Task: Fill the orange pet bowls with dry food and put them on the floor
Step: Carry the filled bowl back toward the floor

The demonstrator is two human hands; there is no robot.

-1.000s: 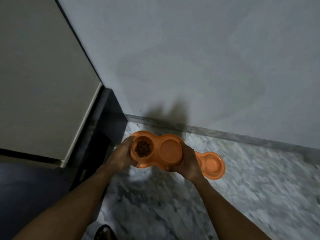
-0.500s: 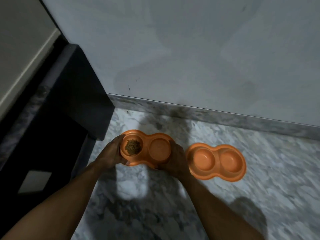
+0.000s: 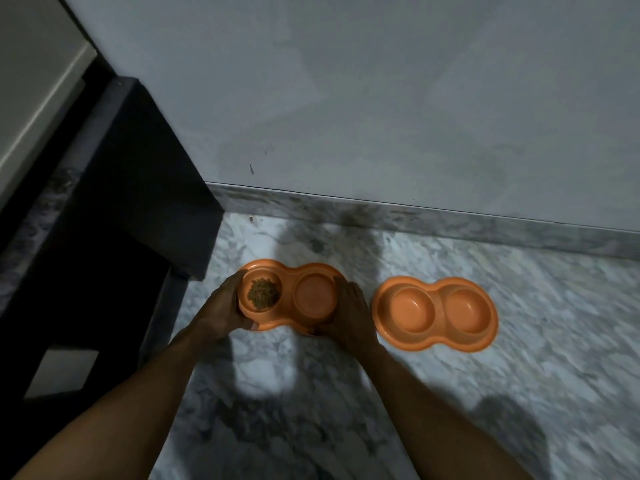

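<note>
I hold an orange double pet bowl [image 3: 313, 271] low over the marble floor, close to the wall. Brown dry food [image 3: 263, 294] fills its left cup; its right cup is empty. My left hand [image 3: 221, 308] grips the bowl's left end and my right hand [image 3: 348, 311] grips its right end. Whether the bowl touches the floor I cannot tell. A second orange double bowl [image 3: 434, 315] lies flat on the floor just to the right, both cups empty.
A dark cabinet base [image 3: 138, 209] stands at the left, its corner near the held bowl. A grey wall with a marble skirting [image 3: 415, 220] runs behind the bowls. Marble floor [image 3: 346, 410] spreads in front and to the right.
Both hands have carried the food bowl downward toward the floor. The view has dropped closer, and the second bowl now shows fully at the right.
</note>
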